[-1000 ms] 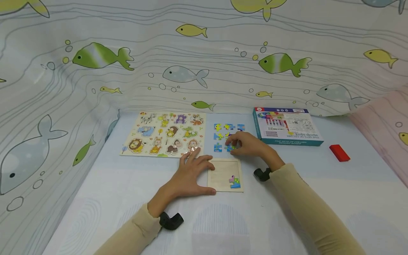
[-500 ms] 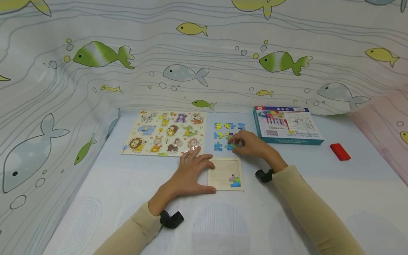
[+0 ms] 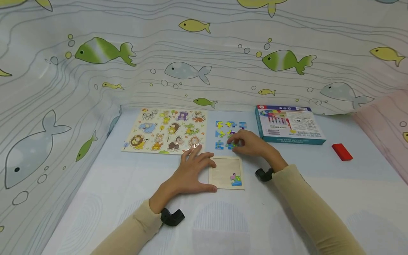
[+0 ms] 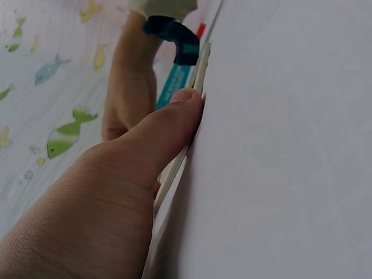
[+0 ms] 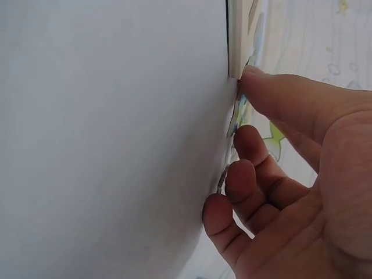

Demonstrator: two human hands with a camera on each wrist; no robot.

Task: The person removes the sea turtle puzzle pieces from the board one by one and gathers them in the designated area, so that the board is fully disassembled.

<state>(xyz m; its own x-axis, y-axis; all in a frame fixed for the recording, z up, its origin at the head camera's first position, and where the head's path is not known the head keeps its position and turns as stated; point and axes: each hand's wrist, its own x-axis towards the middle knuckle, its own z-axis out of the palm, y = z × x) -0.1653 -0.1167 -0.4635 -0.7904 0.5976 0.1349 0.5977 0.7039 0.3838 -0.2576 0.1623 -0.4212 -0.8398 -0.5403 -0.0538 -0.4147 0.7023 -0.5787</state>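
A shallow square wooden puzzle tray (image 3: 221,173) lies in front of the person, one joined bit of jigsaw (image 3: 236,179) in its lower right corner. The left hand (image 3: 191,173) rests at the tray's left side with fingers spread. Its thumb lies along the near edge and touches it, as the left wrist view also shows. Beyond the tray, several blue and yellow jigsaw pieces (image 3: 219,134) are set out in rows. At the near row the right hand (image 3: 250,143) bends its fingers and thumb round a puzzle piece (image 3: 231,145), partly covered by them.
An animal puzzle board (image 3: 165,131) lies at the back left, close to the left fingertips. A flat teal-edged box (image 3: 290,124) sits beyond the right hand. Farther right is a red block (image 3: 342,152). A fish-patterned cloth (image 3: 153,39) hangs behind.
Both hands keep nearly the same places at the tray and the piece. The head view has tilted slightly, so the whole scene sits a little higher.
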